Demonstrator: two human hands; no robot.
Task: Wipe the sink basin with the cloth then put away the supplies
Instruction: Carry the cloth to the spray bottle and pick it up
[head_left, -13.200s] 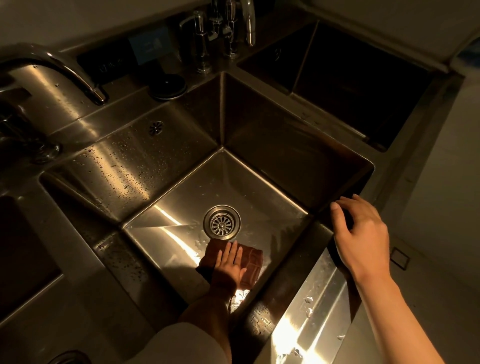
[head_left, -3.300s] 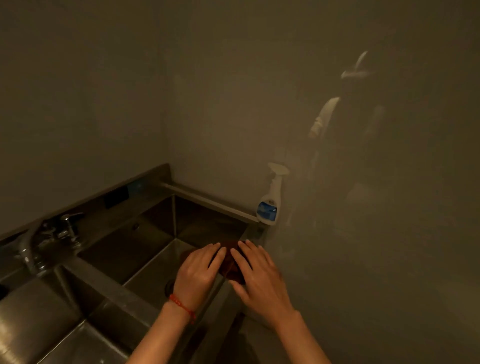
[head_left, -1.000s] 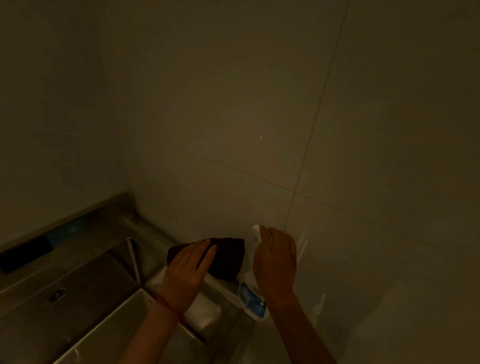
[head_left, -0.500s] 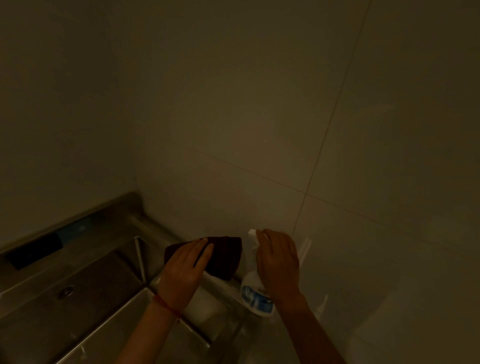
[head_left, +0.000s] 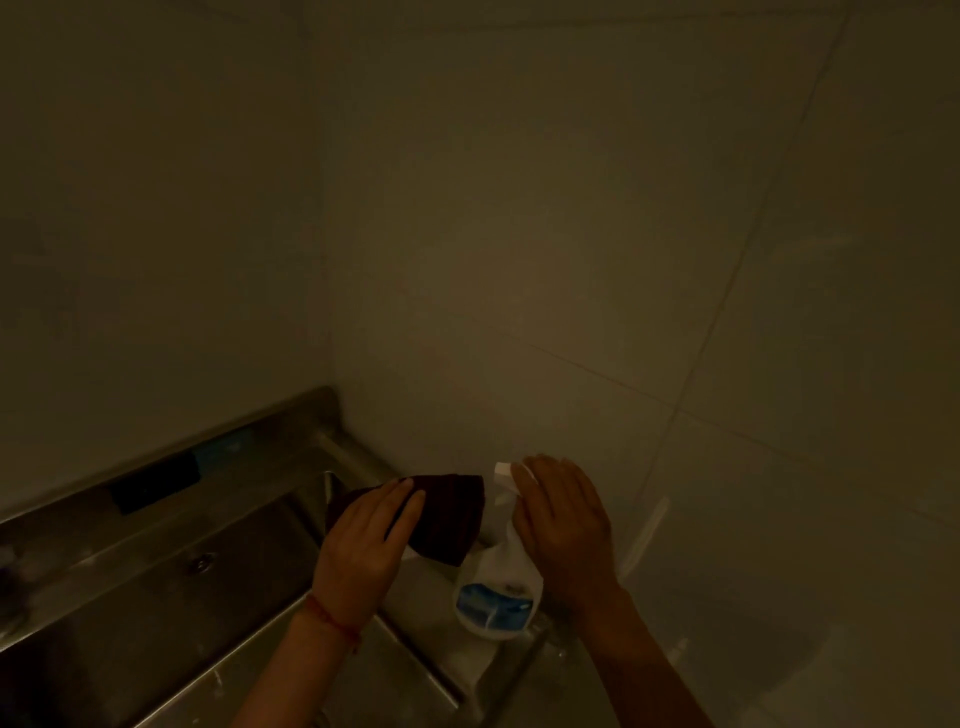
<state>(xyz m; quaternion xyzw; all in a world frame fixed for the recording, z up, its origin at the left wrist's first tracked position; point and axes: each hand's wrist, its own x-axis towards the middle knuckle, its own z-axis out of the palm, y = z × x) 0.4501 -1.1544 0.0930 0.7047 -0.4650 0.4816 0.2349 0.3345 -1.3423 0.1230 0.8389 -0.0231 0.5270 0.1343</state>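
The scene is dim. My left hand (head_left: 366, 545) holds a dark folded cloth (head_left: 447, 514) above the steel sink's right rim (head_left: 415, 577), by the wall. A white spray bottle (head_left: 496, 597) with a blue label stands tilted on that rim corner. My right hand (head_left: 563, 525) is closed around the bottle's neck and trigger head, covering most of it. The cloth sits just left of the bottle's nozzle. The steel sink basin (head_left: 171, 623) lies at lower left, mostly in shadow.
Tiled walls meet in a corner directly behind the sink. A steel backsplash ledge (head_left: 156, 483) runs along the left wall with a dark patch and a blue label on it. An overflow hole (head_left: 200, 564) shows on the basin's back wall.
Since the wiping frames, both hands have left the basin and come to the wall-side rim. Over the last second the right hand has gripped the spray bottle; the cloth stays held beside it.
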